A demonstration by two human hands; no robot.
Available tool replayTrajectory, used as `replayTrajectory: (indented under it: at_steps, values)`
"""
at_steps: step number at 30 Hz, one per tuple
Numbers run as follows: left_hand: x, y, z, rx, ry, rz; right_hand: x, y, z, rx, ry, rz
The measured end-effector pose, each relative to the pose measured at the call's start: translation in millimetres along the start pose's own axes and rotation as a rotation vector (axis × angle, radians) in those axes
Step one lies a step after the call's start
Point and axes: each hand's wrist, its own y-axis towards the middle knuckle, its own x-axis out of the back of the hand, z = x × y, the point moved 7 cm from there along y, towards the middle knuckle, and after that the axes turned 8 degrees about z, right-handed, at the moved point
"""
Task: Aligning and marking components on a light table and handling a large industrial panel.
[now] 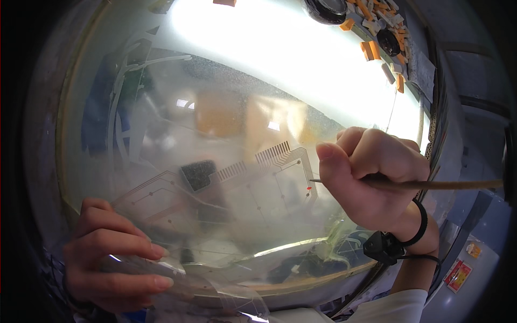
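1. Nearest you, your left hand [116, 258] sits at the lower edge of the clear film [269, 185]; glare makes it hard to tell whether its fingers pinch the sheet or merely rest there.
2. Your right hand [379, 167] has its fingers wrapped firmly around a thin tool [449, 185], the tip just beside a small red mark [308, 188].
3. The film, printed with fine dark lines, lies between your hands. Steady it flat and use light, short touches, so the tip probably won't stray onto neighbouring lines.
4. Keep the black device [381, 247] on your right wrist clear of the film.
5. Beneath, the table [177, 67] is smooth and glossy; reflections could hide fine marks.
6. At its far right, orange and white blocks [369, 51] crowd around a black dish [326, 8].
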Motion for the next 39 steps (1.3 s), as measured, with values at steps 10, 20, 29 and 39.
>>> replayTrajectory:
  at_steps: [10, 20, 29, 39]
  values:
    - [2.4, -0.4, -3.7, 0.009, -0.002, 0.017, 0.8, 0.9, 4.1, 0.031, -0.002, 0.009]
    - [5.5, 0.9, -5.5, 0.011, -0.001, 0.028, 1.4, 2.7, 2.1, 0.046, 0.035, 0.096]
    - [3.8, 5.5, -5.6, 0.014, -0.023, -0.001, 42.3, 13.5, -5.9, 0.164, -0.327, -0.305]
    - [6.2, 3.0, -7.5, -0.001, -0.043, -0.059, 66.5, 42.9, -24.6, 0.272, -0.394, -0.657]
